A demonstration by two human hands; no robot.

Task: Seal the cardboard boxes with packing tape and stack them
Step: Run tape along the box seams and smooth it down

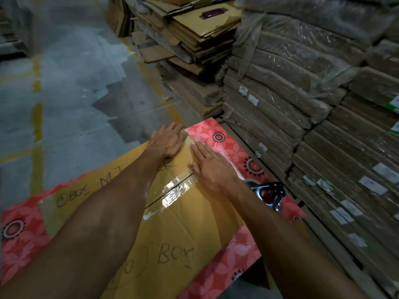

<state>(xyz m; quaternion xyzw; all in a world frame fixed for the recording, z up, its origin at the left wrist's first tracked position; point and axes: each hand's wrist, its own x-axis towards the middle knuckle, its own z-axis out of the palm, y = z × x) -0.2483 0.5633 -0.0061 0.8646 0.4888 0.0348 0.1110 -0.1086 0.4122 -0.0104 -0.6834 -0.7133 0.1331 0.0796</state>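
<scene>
**Box on the bench: seam taped, stacking not yet begun**

- Cardboard box (183, 229): lies flaps-up on a flowered cloth (226, 139), with handwriting on its top.
- Tape (174, 190): we note a clear strip along the box's middle seam, running to the far end of the box.
- Left hand (167, 141): flat on the far end of the box, left of the seam, fingers straight, grasping nothing.
- Right hand (210, 167): flat on the tape at the far end of the box, fingers straight, pressing down.
- Tape dispenser (267, 193): set down just right of the box, untouched.
- Flat cardboard stacks (205, 33): beyond the box.

We judge this seam nearly done, with only smoothing under way. We see no sealed boxes stacked, so the stacking remains.
</scene>
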